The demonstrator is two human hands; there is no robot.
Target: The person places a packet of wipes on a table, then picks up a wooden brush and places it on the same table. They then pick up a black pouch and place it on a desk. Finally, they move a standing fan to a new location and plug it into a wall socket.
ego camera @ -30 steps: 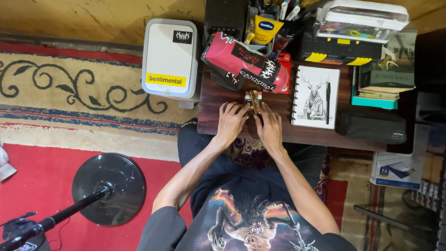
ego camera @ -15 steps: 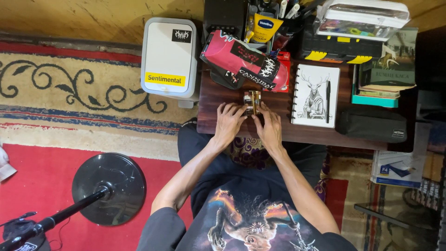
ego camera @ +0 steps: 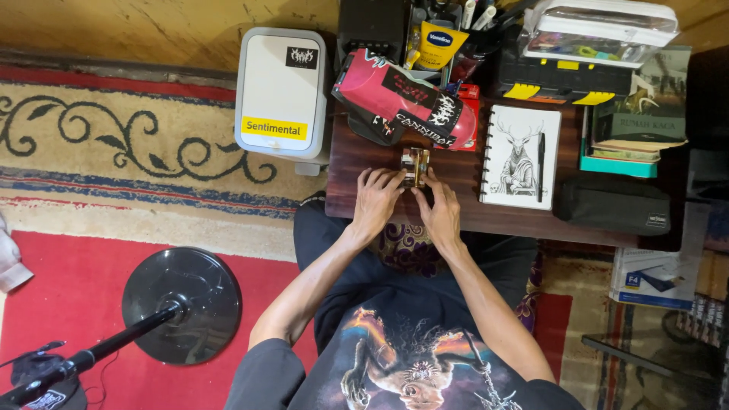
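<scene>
A small brown and pale boxy object [ego camera: 414, 164], like a wooden block puzzle, stands on the dark wooden table [ego camera: 357, 156]. My left hand [ego camera: 375, 200] rests on the table with its fingertips against the object's left side. My right hand [ego camera: 440, 210] touches its right side with fingers curled. Both hands hold it between them; its lower part is hidden by my fingers.
A pink sticker-covered case [ego camera: 402, 97] lies just behind the object. A spiral notebook with a deer drawing and a pen [ego camera: 520, 157] lies to the right, then a black pouch [ego camera: 612, 205], books [ego camera: 636, 121] and a toolbox [ego camera: 566, 72]. A white box [ego camera: 279, 91] and a round black stand base [ego camera: 181, 304] are on the rug.
The view shifted slightly. My hands stay on the small object, with only small finger movement around it.
</scene>
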